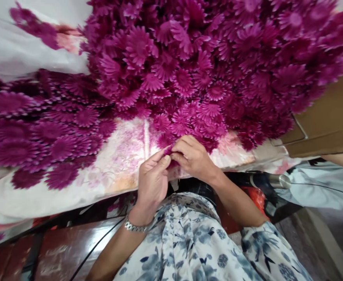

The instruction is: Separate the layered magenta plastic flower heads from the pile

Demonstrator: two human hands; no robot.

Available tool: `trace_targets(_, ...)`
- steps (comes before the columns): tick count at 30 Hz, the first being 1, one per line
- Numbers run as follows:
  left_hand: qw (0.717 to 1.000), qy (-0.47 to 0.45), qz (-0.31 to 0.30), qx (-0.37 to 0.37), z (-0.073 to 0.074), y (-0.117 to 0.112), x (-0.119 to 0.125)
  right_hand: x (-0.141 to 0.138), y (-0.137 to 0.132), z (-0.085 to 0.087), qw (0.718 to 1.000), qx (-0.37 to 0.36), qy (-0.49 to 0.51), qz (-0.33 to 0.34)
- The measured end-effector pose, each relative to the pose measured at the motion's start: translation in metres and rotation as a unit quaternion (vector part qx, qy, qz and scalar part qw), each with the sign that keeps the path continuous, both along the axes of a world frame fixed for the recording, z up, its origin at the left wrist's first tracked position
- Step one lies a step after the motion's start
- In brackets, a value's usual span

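Observation:
Both hands meet at the near edge of the table, fingertips pinched together. My left hand (153,177), with a metal-banded watch (135,226) on its wrist, is closed on a small purple flower piece (168,150). From the other side, my right hand (192,156) is closed on the same piece, its fingers curled and covering most of it. Just beyond the fingers spreads a large heap of purple artificial flowers (183,82). More layered purple flowers (62,146) lie to the left of my hands.
A pink-stained white cloth (107,168) covers the table. White plastic (43,54) lies at the back left, and a brown cardboard box (329,125) stands on the right. Beyond a metal cylinder (282,181), another person's light sleeve (320,183) shows at the right.

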State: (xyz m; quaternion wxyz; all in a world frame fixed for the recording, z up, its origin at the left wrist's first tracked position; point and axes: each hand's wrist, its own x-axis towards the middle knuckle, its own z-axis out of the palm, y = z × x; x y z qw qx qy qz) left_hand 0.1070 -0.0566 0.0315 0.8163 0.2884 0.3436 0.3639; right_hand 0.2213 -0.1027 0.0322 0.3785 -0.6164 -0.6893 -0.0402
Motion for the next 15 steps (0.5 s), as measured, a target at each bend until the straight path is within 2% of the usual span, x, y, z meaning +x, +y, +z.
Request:
trace_targets(4, 0.999, 0.015, 0.029, 0.013, -0.0002, 0.0012, 0.0025, 0.0033, 0.0011, 0.0025, 0.998, 0.036, -0.039, -0.024)
trace_targets(9, 0.999, 0.001, 0.036, -0.002, 0.0053, 0.001, 0.0032, -0.0016, 0.0034, 0.0066, 0.996, 0.063, -0.048, -0.046)
trace_targets(15, 0.999, -0.012, 0.032, -0.014, 0.003, 0.0016, -0.0045, -0.0043, 0.0008, 0.0092, 0.994, 0.087, 0.051, -0.04)
